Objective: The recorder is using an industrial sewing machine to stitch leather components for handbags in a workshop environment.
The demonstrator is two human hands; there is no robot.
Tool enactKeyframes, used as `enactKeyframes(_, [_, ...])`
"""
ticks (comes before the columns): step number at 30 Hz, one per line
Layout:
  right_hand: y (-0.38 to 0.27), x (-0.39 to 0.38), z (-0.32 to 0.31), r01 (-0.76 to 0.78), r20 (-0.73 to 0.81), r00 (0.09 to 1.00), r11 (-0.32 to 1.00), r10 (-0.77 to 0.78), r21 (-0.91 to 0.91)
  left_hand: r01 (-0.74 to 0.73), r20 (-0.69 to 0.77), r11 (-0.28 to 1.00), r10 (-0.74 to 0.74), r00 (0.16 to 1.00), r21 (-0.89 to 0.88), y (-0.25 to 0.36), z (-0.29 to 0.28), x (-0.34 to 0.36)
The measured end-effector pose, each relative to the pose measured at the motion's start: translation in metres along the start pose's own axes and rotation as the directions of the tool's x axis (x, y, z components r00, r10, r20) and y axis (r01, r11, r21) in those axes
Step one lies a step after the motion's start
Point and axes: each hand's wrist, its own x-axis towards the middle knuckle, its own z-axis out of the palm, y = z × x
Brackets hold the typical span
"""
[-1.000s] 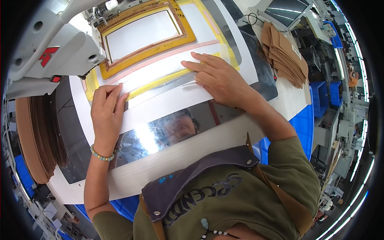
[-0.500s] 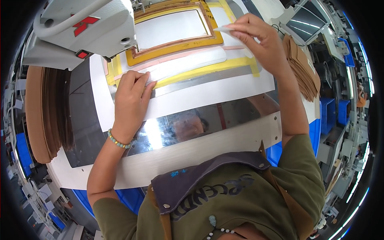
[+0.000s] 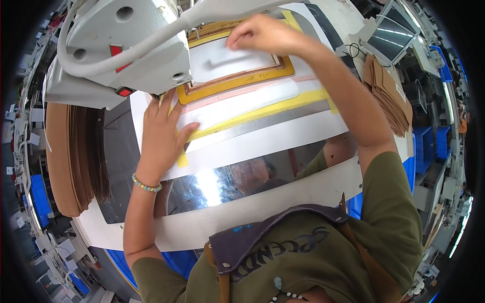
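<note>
Worker at an automatic pattern-sewing station, seen from above. The yellow frame (image 3: 237, 81) lay flat on the work table (image 3: 283, 187), at the far centre, just right of the grey-white machine head (image 3: 126, 45). It enclosed a white panel (image 3: 232, 58), which filled the frame's window; nothing else was seen inside it. The frame's long axis ran left to right, its right end tilted slightly toward the far side. Near to it, a white template sheet (image 3: 237, 106) edged with a yellow strip (image 3: 262, 113) lay along the same axis.

The right hand (image 3: 262, 35) reached over the far part of the panel, fingers curled downward with the fingertips resting on the white surface; whether anything was pinched between them could not be told. The left hand (image 3: 161, 136) lay flat and spread, palm down, on the left end of the template sheet, pressing it and gripping nothing. A beaded bracelet (image 3: 146, 184) circled that wrist.

A mirror-like metal plate (image 3: 212, 182) crossed the near part of the table. A stack of brown pieces (image 3: 65, 156) stood at the left edge, and a second brown stack (image 3: 389, 96) lay at the right, near a tilted screen (image 3: 391, 38). Blue bins (image 3: 429, 141) at the far right showed no legible contents.
</note>
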Motion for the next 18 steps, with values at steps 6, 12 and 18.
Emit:
enactKeyframes(6, [-0.018, 0.023, 0.053, -0.123, 0.092, 0.989, 0.988, 0.114, 0.09, 0.0, 0.048, 0.998, 0.003, 0.999, -0.065, -0.002, 0.007, 0.0])
enactKeyframes(12, [-0.029, 0.032, 0.074, -0.146, 0.112, 0.985, 0.977, 0.129, 0.153, -0.009, 0.059, 0.999, 0.012, 0.998, -0.052, -0.002, 0.006, 0.001])
enactKeyframes(18, [-0.026, 0.033, 0.079, -0.137, 0.087, 0.988, 0.98, 0.125, 0.143, 0.01, 0.078, 1.0, -0.008, 0.997, -0.029, 0.0, 0.004, 0.003])
